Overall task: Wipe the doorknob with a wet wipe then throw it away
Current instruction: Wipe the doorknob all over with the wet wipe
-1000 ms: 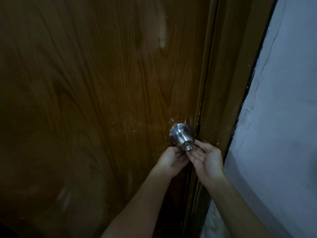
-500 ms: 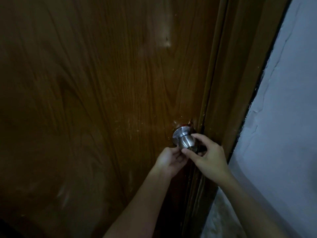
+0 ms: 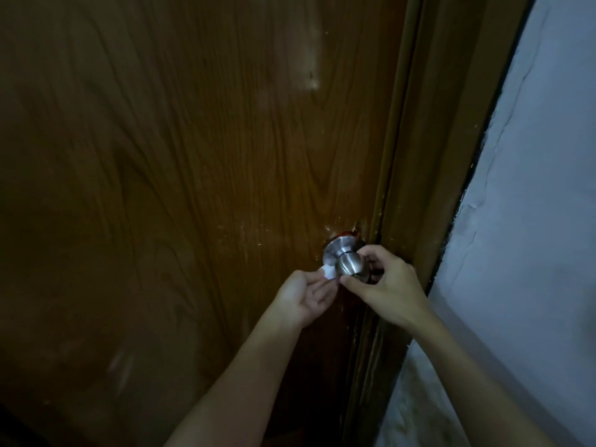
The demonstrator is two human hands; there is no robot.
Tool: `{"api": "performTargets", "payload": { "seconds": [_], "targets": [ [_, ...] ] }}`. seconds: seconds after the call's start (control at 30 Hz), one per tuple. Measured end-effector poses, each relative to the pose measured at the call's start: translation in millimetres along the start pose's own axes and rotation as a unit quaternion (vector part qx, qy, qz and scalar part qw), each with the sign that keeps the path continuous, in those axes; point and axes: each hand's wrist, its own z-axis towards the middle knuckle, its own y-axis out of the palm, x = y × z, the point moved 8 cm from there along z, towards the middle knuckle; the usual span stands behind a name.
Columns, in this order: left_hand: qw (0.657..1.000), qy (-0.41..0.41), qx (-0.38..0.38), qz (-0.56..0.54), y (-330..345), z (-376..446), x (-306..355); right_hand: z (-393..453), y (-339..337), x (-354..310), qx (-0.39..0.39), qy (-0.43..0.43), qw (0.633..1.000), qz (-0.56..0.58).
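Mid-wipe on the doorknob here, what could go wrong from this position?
1. Only a small white scrap of the wet wipe shows at the fingertips of the left hand; held that lightly, it may slip and drop.
2. The right hand wraps the doorknob, so the metal under those fingers may go unwiped.
3. The right hand sits close to the door frame; twisting could scrape the knuckles.

Knob (image 3: 350,265): brushed metal, satin sheen. Door (image 3: 193,188): glossy wood-grain, scuffed near knob. Wipe (image 3: 328,271): white, crumpled, soft. Wall (image 3: 532,221): matt paint, cracked, peeling.
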Motion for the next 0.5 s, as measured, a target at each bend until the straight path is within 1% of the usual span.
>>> {"api": "performTargets", "payload": {
  "seconds": [0.03,0.13,0.3,0.4,0.5],
  "targets": [
    [1.000,0.010,-0.011,0.011,-3.1,-0.7,5.7,-1.1,0.5,-0.2,-0.004,-0.005,1.000,-0.002],
    [0.999,0.027,0.001,0.024,-11.1,-3.1,26.1,-1.0,0.9,0.4,-0.007,-0.007,1.000,0.004],
    [0.997,-0.001,0.003,0.076,1.0,4.9,6.0,-0.3,0.5,3.5,-0.007,0.001,1.000,0.008],
    [0.999,-0.007,-0.005,0.051,14.2,13.3,-11.3,1.2,0.8,4.7,-0.009,0.003,1.000,0.002],
    [1.000,0.007,-0.007,0.017,14.4,15.1,-15.9,0.8,0.6,6.0,-0.010,0.008,1.000,0.006]
  ]
}}
